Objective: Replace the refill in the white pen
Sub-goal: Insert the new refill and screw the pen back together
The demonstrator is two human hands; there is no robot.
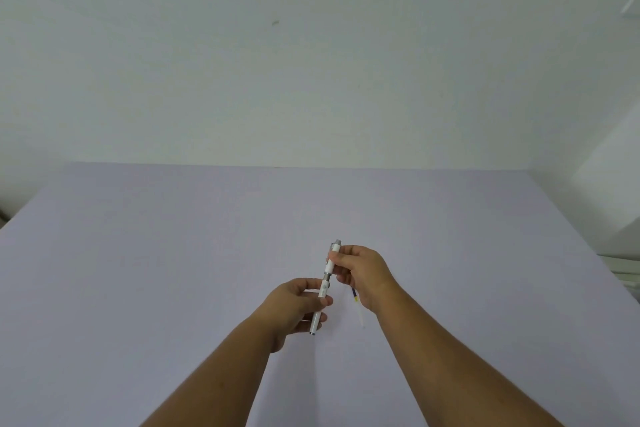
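Note:
The white pen [325, 288] is held nearly upright above the lilac table, its clicker end pointing away from me. My left hand [294, 308] grips the lower barrel, whose metal tip [312, 333] pokes out below the fingers. My right hand [362, 272] pinches the upper barrel near the clip. A grey metal joint shows between the two halves, which sit slightly apart. A thin refill [358, 307] with a dark tip and a pale tube lies on the table under my right wrist, partly hidden by it.
The lilac table [173, 270] reaches to a pale wall [311, 62] at the back. White furniture [616, 191] stands past the table's right edge.

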